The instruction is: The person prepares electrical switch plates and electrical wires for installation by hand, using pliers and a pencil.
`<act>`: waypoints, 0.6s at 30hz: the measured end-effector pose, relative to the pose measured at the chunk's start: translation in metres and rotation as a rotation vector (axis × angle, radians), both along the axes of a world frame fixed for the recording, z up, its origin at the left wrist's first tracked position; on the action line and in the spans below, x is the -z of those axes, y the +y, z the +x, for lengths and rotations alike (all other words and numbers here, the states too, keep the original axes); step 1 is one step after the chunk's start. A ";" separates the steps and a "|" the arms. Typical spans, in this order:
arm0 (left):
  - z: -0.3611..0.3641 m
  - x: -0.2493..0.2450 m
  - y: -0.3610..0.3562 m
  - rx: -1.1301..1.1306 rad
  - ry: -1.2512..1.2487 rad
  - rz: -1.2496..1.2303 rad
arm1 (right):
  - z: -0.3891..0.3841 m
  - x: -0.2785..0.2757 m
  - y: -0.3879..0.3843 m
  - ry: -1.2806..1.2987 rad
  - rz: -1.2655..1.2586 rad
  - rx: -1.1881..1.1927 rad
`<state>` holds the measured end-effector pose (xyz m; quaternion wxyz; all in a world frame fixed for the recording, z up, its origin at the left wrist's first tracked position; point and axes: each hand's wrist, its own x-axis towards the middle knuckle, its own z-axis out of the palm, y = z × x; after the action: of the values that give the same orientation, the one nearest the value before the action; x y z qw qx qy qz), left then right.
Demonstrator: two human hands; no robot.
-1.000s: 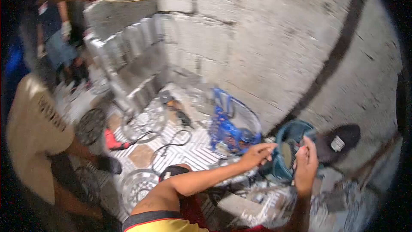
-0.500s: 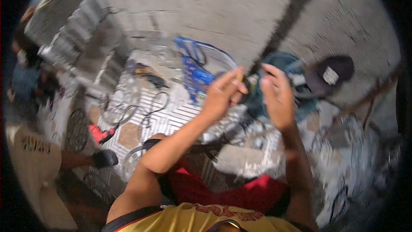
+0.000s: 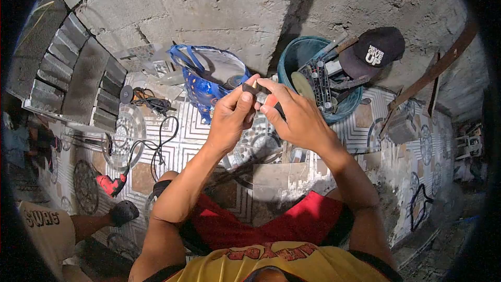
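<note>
In front of my chest both hands meet. My left hand [image 3: 232, 112] is closed, its thumb and fingers pinching a small dark piece [image 3: 250, 89] with a pale tip beside it. My right hand [image 3: 297, 117] is also closed, fingertips curled against a small item with an orange-red part [image 3: 271, 102]. The fingers cover most of both, so their kind cannot be told. Behind the left hand stands a blue bag [image 3: 201, 91] with its top gaping. Beyond the right hand sits a teal bucket [image 3: 284, 68] full of tools, including a spirit level [image 3: 326, 86].
A dark cap [image 3: 383, 47] hangs over the bucket's right side. Leftward lie an angle grinder [image 3: 141, 96], a looping black cable [image 3: 156, 146] and a red power tool [image 3: 110, 184]. Hollow concrete blocks [image 3: 78, 73] lean at left. Another person's foot [image 3: 124, 212] rests at lower left.
My right hand, open and apart before, has come to my left hand and closed against the small items. My left hand was pinching something yellowish. The view has shifted and sharpened.
</note>
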<state>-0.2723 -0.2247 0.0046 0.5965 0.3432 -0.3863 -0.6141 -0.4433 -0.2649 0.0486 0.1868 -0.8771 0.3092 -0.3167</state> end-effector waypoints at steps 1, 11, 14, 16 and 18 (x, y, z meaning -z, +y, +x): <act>0.000 0.000 0.000 -0.019 -0.025 0.003 | 0.000 0.001 0.000 -0.003 0.002 0.001; 0.006 0.018 -0.007 -0.120 -0.291 0.112 | 0.001 0.008 -0.008 0.060 0.039 -0.027; 0.002 0.016 -0.008 -0.113 -0.251 0.063 | 0.001 0.004 -0.007 0.076 0.084 -0.017; -0.006 0.011 -0.007 -0.138 -0.182 0.072 | 0.002 0.004 -0.008 0.103 0.163 -0.004; -0.002 0.025 -0.009 -0.126 -0.161 0.069 | 0.004 0.011 -0.007 0.015 0.084 -0.002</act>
<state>-0.2740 -0.2338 -0.0200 0.5889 0.4354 -0.3893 -0.5586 -0.4392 -0.2723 0.0373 0.2213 -0.8711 0.3229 -0.2966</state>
